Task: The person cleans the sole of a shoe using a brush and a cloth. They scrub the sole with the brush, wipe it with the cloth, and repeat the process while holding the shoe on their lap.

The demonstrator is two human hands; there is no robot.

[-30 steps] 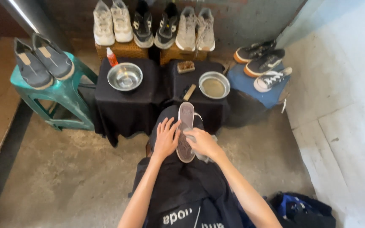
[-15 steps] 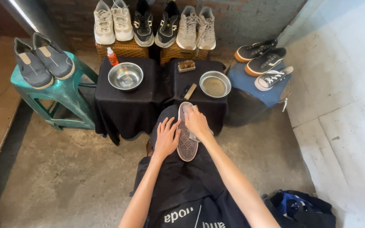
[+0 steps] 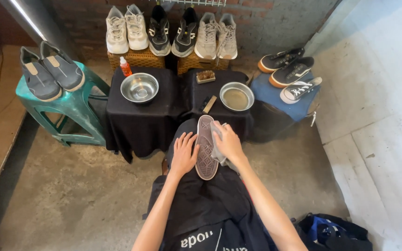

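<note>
Shoe sole-up between left hand and right hand

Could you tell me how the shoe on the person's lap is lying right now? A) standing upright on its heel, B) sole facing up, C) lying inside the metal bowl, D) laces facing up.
B: the shoe shows its patterned tread to the camera, with the left hand beside it and the right hand pressing a cloth against it.
</note>
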